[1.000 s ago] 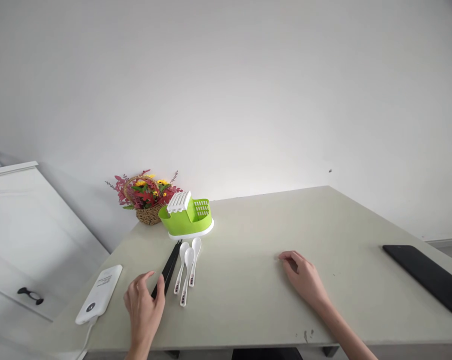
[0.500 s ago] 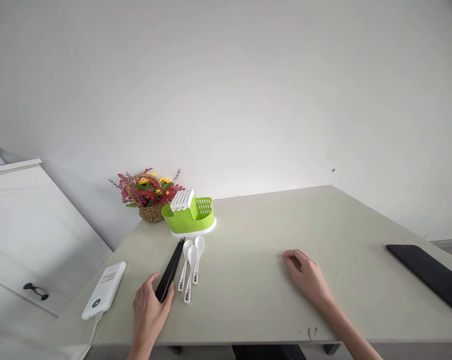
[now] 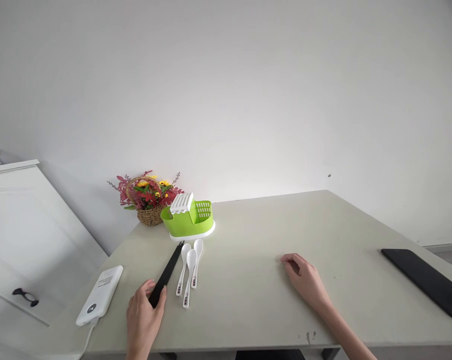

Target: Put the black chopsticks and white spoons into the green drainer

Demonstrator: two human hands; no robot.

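My left hand (image 3: 145,320) is closed round the near ends of a bundle of black chopsticks (image 3: 167,271), thumb on the right and fingers on the left. Their thin tips point away from me, towards the foot of a green cutlery holder (image 3: 186,228) with a white slatted top and white base. Just right of the chopsticks, three white spoons (image 3: 190,272) lie close together, bowls at the far end and printed marks on the handles. Further right, my right hand (image 3: 304,280) rests on the table with its fingers loosely curled in and nothing visible in them.
A wicker basket of artificial flowers (image 3: 148,215) stands behind the holder. On the table's (image 3: 244,290) left lies a white power bank (image 3: 100,295) with a cable; a black phone-like slab (image 3: 423,280) lies at the right. A white cabinet (image 3: 30,240) adjoins the left side.
My left hand has closed in on the chopsticks, and their bundle looks narrower, pressed together. The whole view has shifted slightly. My right hand stays resting on the table.
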